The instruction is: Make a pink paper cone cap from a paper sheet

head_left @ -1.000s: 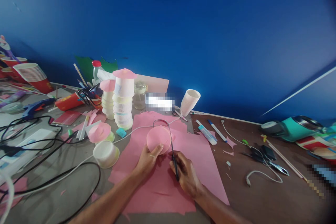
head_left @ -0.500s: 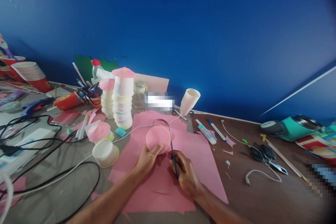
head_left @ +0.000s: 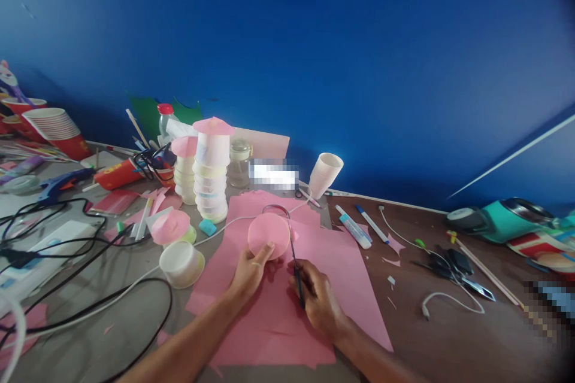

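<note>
Seen from the head camera, a pink paper disc is pinched at its near edge by the left hand, above a pink paper sheet on the cluttered table. Scissors are gripped by the closed right hand, blades just beside the disc.

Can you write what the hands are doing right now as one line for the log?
left hand: holds pink paper circle | right hand: grips black pen at circle's edge | under: pink paper sheet
</note>
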Tool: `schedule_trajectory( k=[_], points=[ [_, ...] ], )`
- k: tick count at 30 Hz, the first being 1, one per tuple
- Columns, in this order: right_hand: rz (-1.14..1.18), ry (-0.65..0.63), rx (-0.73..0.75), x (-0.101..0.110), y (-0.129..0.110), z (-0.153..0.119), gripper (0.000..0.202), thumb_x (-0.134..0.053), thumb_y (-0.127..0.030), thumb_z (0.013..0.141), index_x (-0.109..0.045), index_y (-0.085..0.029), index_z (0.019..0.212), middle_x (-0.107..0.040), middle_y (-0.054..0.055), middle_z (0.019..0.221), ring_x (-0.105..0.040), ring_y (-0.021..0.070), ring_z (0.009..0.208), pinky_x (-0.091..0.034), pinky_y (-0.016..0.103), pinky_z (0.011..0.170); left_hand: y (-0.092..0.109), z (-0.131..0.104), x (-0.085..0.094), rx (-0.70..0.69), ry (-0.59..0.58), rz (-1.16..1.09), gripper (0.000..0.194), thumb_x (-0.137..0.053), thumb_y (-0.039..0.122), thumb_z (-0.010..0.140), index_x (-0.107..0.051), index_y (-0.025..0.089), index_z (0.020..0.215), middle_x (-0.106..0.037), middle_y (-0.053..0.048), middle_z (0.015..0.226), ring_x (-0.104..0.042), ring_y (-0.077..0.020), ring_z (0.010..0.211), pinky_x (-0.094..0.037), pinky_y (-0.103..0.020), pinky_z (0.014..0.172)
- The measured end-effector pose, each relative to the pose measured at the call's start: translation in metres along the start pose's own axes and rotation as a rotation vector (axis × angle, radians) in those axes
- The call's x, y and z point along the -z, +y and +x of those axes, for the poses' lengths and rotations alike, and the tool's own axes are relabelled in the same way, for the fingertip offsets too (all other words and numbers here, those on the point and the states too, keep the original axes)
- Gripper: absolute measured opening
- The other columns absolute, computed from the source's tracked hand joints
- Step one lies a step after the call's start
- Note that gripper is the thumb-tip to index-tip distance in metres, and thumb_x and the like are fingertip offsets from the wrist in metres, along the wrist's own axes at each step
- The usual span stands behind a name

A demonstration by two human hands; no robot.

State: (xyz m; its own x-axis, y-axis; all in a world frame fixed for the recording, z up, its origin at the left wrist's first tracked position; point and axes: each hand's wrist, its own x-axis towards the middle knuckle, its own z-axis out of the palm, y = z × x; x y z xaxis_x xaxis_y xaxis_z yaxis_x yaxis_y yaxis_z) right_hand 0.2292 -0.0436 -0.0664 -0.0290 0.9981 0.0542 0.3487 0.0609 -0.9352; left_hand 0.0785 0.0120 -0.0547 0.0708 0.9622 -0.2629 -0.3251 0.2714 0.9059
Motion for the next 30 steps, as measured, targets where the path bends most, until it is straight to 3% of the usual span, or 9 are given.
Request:
schedule_trajectory(
  k=[21,30],
  points=[
    [-0.038,-0.001,0.006,-0.0007,-0.0034,0.0004,0.016,-0.055,-0.032,0.087,-0.064,-0.020,0.092,-0.065,0.003,0.074,-0.055,0.0166,0.066,-0.046,0.024,0.057,-0.0010,0.0046,0.0013,-0.023,0.040,-0.090,0.042,-0.085,0.049,0.059,-0.061,0.015,0.056,-0.055,0.001,0.044,-0.050,-0.0121,0.039,-0.035,-0.022,0.035],
    [-0.066,-0.015,0.024,-0.0003,-0.0043,0.0009,0.012,-0.055,-0.029,0.088,-0.064,-0.022,0.091,-0.067,0.003,0.074,-0.056,0.0189,0.067,-0.046,0.027,0.060,0.0041,0.0037,0.0006,-0.052,0.065,-0.095,0.041,-0.083,0.050,0.063,-0.061,0.016,0.057,-0.051,0.002,0.041,-0.064,-0.0190,0.051,-0.041,-0.023,0.042]
  ],
)
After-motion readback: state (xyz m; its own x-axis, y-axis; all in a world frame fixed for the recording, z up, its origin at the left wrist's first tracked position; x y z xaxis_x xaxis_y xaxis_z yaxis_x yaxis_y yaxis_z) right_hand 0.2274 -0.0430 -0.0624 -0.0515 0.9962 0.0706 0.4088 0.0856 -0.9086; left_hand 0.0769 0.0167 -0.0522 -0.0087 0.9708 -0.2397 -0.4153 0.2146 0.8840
